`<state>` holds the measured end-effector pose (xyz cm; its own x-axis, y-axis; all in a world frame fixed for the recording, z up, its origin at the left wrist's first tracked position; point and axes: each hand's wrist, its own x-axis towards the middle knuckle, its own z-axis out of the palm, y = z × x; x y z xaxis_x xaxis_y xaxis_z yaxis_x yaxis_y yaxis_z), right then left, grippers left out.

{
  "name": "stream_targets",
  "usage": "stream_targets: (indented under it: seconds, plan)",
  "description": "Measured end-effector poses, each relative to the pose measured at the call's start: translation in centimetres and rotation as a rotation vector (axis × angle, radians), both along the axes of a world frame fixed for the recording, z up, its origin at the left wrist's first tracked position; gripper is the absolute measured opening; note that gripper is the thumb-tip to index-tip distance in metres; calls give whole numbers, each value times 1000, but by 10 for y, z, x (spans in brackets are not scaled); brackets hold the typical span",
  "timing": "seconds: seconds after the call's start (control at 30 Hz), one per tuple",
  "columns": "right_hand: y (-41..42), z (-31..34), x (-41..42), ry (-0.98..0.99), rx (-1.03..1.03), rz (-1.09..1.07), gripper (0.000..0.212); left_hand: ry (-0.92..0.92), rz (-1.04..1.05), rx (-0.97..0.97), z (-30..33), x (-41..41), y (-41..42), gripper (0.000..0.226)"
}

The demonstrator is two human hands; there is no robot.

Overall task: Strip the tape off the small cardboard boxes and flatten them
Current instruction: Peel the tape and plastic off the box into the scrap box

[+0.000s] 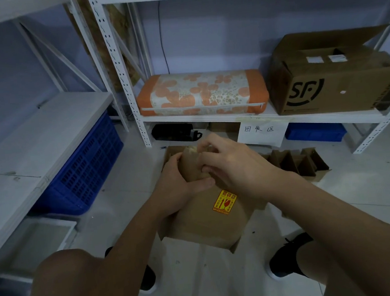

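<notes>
1. At the far left, a blue plastic crate [90, 165] is sitting on the floor under a white shelf board [37, 146].
2. The left hand [183, 183] is gripping a small cardboard box [192, 169] from its left side, with the thumb lying across the lower front of the box.
3. The small cardboard box is being held in the air between both hands, above a larger cardboard box [202, 224] that is lying on the floor [123, 200] and is carrying a yellow and red sticker [224, 202].
4. The right hand [235, 165] is curling its fingers on the upper right part of the small box; it seems to be pinching something at the top edge, but I cannot tell if this is tape.
5. On the shelf behind, an orange patterned cushion [202, 92] is lying, and to its right an open SF carton [333, 76] is standing.
6. Near the right, more folded cardboard pieces [298, 163] are standing on the floor, under a paper sign [261, 132].
</notes>
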<state>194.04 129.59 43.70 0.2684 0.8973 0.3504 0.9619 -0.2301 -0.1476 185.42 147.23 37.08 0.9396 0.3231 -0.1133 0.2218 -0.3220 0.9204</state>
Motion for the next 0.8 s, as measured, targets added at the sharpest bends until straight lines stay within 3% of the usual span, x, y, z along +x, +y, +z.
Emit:
stream_targets:
  seconds: [0.2,0.4,0.63,0.8]
  plan:
    - [3,2,-8,36,-78,-38,35,-21,5,189,-2,-1,1,123]
    - [2,2,-12,241,-22,-99,26,-73,35,315,1,-1,0,122]
    - [-1,-6,-12,295,38,-101,20,-61,-18,230,3,1,-2,123]
    - [-6,-8,-6,451,275,-96,13,-14,-46,6,4,-1,1,122]
